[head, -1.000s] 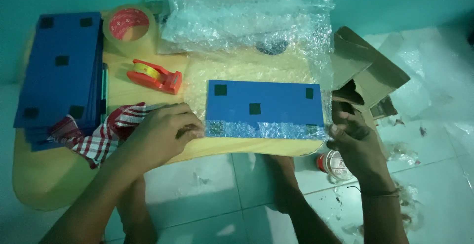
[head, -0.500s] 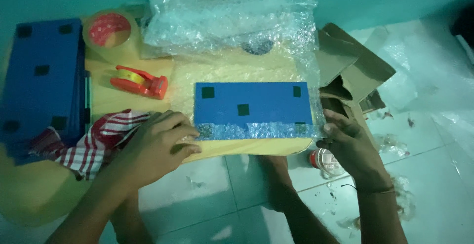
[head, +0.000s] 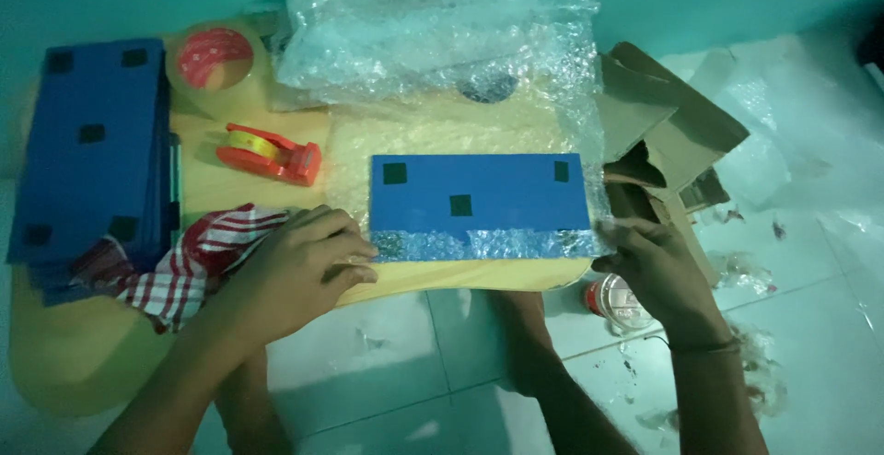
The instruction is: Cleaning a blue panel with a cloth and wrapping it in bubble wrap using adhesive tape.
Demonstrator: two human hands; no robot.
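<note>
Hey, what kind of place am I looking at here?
Probably a home packing spot on a tiled floor: a low yellow table holds a roll of packing tape, a red tape dispenser, bubble wrap and a blue panel, with cardboard boxes beside it.

- The flat panel (head: 477,199) lies on the bubble wrap sheet (head: 442,68), on the low table (head: 83,363).
- Left of the panel: tape dispenser (head: 273,154), tape roll (head: 215,66), panel stack (head: 97,146).
- The checked cloth (head: 189,266) lies at its near left.
- The cardboard box (head: 668,142) sits right of it.
- The left hand (head: 295,271) presses the wrap at the panel's near-left corner, the right hand (head: 656,266) at its near-right corner.
</note>
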